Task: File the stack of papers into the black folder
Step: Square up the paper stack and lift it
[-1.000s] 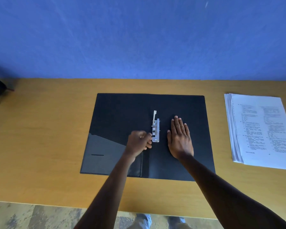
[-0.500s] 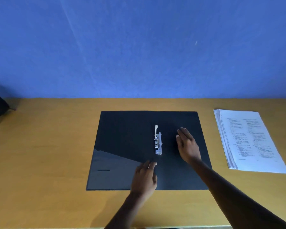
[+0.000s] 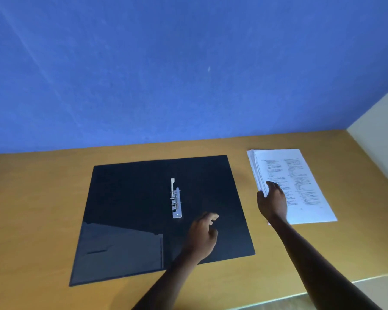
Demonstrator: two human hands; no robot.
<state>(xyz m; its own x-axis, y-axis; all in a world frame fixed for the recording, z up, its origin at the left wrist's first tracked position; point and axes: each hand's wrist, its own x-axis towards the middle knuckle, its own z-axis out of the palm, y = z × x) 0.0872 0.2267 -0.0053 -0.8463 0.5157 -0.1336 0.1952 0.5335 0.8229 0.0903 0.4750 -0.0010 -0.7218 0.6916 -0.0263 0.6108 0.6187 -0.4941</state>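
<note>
The stack of papers (image 3: 293, 184) lies flat on the wooden desk (image 3: 31, 198), just to the right of the black folder (image 3: 143, 209) and not touching it; its left edge is fanned, the sheets stepped rather than squared. The folder lies open and flat, with its metal clip mechanism (image 3: 176, 201) near the middle, the lever tab standing up at the far end. A clear pocket covers the near left part of the folder.

The right hand (image 3: 272, 203) is over the near left edge of the stack, to the right of the folder, fingers spread and curled towards the sheets; whether it already touches the paper cannot be told, and it holds nothing yet. The left hand (image 3: 202, 237) hovers over the folder's right half, near the clip, loosely half-curled and empty.

The likely trouble lies in the pickup. With the stack's edge fanned, a one-handed pinch at that side could take only the upper sheets and leave the rest, or let the pile slide apart as it lifts. Carried loose across to the folder, the sheets might land skewed against the clip, so that they would not seat evenly under it. Whether the clip stands fully open is hard to judge; if it does not, the paper would jam at its edge
</note>
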